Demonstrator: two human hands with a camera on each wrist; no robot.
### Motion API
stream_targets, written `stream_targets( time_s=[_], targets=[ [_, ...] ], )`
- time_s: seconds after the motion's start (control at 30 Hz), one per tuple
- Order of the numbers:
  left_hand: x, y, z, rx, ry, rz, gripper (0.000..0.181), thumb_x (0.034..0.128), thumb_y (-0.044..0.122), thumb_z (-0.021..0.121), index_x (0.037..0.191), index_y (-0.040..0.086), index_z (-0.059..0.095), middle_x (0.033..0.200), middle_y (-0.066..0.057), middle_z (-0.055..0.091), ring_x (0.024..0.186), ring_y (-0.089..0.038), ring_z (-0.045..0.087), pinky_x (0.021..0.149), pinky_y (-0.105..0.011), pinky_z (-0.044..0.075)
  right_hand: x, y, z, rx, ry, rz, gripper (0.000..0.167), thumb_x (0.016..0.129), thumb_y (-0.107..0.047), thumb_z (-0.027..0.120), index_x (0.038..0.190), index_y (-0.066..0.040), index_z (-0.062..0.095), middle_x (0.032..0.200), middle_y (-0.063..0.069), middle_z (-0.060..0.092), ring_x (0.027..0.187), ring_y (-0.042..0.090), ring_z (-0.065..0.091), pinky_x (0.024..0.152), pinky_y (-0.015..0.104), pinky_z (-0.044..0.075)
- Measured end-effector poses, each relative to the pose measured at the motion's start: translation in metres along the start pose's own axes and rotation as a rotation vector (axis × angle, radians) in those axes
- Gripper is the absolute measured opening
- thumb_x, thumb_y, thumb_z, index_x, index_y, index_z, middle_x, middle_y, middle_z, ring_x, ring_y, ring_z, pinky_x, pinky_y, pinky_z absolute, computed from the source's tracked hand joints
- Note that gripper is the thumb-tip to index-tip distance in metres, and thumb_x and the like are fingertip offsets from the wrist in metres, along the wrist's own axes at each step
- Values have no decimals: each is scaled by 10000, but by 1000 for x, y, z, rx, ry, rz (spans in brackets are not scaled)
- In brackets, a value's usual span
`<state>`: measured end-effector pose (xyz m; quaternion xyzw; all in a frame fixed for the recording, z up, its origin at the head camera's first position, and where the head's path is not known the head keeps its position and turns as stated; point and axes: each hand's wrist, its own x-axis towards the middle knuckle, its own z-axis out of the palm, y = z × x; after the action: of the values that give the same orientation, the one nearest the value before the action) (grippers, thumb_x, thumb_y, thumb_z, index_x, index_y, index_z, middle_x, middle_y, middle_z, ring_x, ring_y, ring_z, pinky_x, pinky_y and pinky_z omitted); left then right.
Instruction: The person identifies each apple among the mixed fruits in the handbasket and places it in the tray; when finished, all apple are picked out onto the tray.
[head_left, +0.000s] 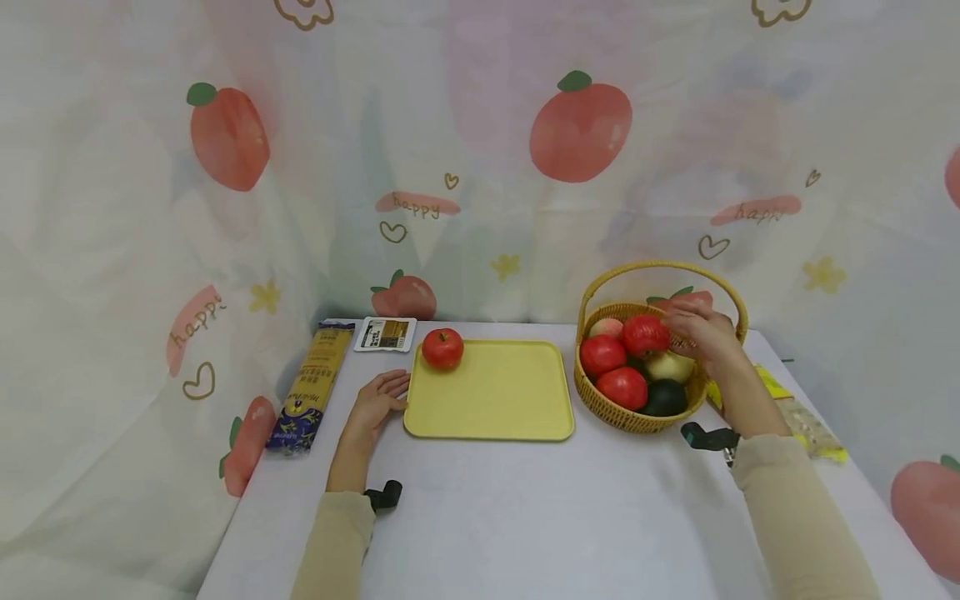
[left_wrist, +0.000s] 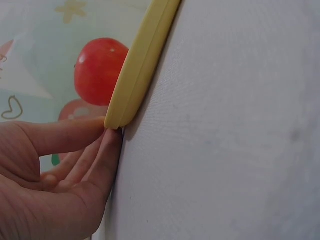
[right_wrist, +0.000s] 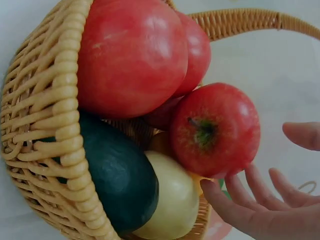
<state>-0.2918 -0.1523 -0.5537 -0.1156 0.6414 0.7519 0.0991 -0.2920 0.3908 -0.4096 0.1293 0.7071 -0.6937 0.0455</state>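
A shallow yellow tray [head_left: 495, 396] with rounded corners lies flat on the white table, its left edge between the thumb and fingers of the left hand [head_left: 372, 408]. A round red fruit [head_left: 442, 349] sits in its far left corner. To the right, a woven basket [head_left: 633, 423] with an arched handle stands upright, filled with fruit. On top rests a shiny red apple [right_wrist: 215, 132], its stem hollow showing, just beside the right hand's [right_wrist: 275, 207] loosely spread fingers.
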Motion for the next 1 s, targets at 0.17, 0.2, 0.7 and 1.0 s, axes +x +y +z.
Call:
stream_targets(
  time_s=[0.17,0.2,0.7,1.0],
  targets=[
    [3,-4,0,2,-2,4,722,820,-303,543,1493,-49,479,1516,-257,522,1429,-351,498,1145,-423,457,12,5,-11,-57,-94,33,706,1030,-73,614,1632,-270,302,1253,-138,632,1077,71,599,916,325,578],
    [3,-4,0,1,-3,1,723,819,-303,546,1492,-48,481,1515,-254,524,1428,-348,500,1146,-422,457,14,7,-13,-72,-112,35,768,1025,-49,617,1660,-281,253,1356,-86,597,1078,70,602,931,325,575],
    [0,-1,-2,-13,-18,15,728,815,-310,532,1496,-63,469,1505,-276,524,1423,-360,503,1158,-455,443,33,30,-11,-339,-125,-156,978,923,74,708,1676,-312,219,1681,233,273,1537,401,265,868,111,535],
    [1,0,-1,-18,-24,22,720,822,-312,522,1499,-79,453,1512,-291,509,1432,-372,488,1166,-467,433,30,29,-5,-417,-53,-148,920,964,-147,753,1683,-236,187,1649,279,311,1417,355,441,844,115,497]
  ],
)
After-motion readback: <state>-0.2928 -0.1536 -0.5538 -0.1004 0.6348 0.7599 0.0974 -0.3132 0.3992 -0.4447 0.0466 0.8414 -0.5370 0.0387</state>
